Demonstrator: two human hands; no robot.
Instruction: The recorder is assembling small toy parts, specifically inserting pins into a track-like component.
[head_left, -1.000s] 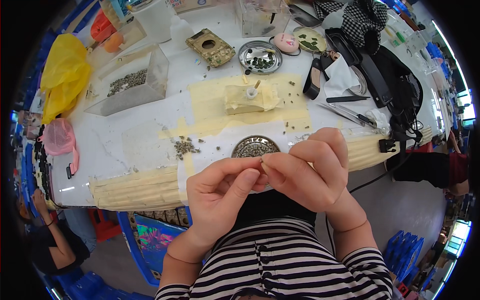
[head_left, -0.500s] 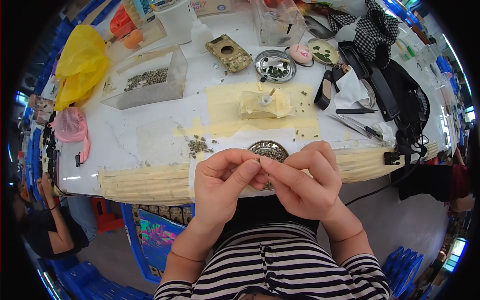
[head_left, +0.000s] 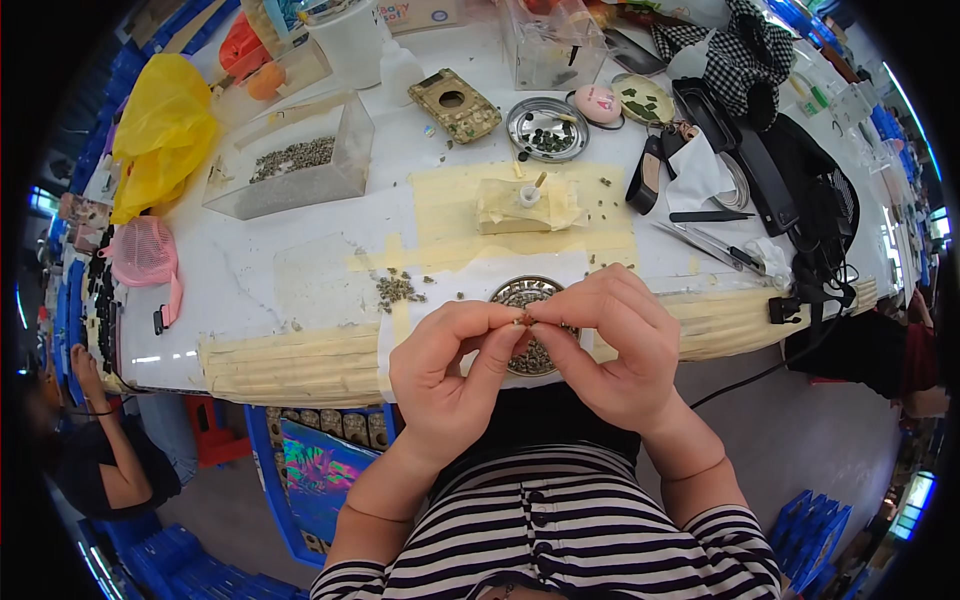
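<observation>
My left hand [head_left: 445,365] and my right hand [head_left: 625,345] meet at the fingertips above a round metal dish [head_left: 520,287]. Both thumbs and forefingers are pinched together around something tiny, which is too small to make out. Small greyish-brown parts [head_left: 535,358] fill the dish, partly hidden behind my hands. To the left of the dish lies a loose heap of similar small pieces [head_left: 396,288] on the white table. Beyond my hands stands a tape-covered block [head_left: 525,208] with a small white cup and a thin stick on top.
A camouflage-painted toy tank hull [head_left: 455,105] sits farther back, beside a metal dish of dark green bits [head_left: 547,130]. At the left are a clear bin of small parts [head_left: 290,160] and a yellow plastic bag [head_left: 165,135]. Tweezers [head_left: 700,245] lie at the right. A blue crate [head_left: 262,450] is below the table edge.
Both hands have shifted slightly, and the right fingers have tilted over the pinch. The tiny thing shows a little more between the fingertips. More of the dish is visible below them.
</observation>
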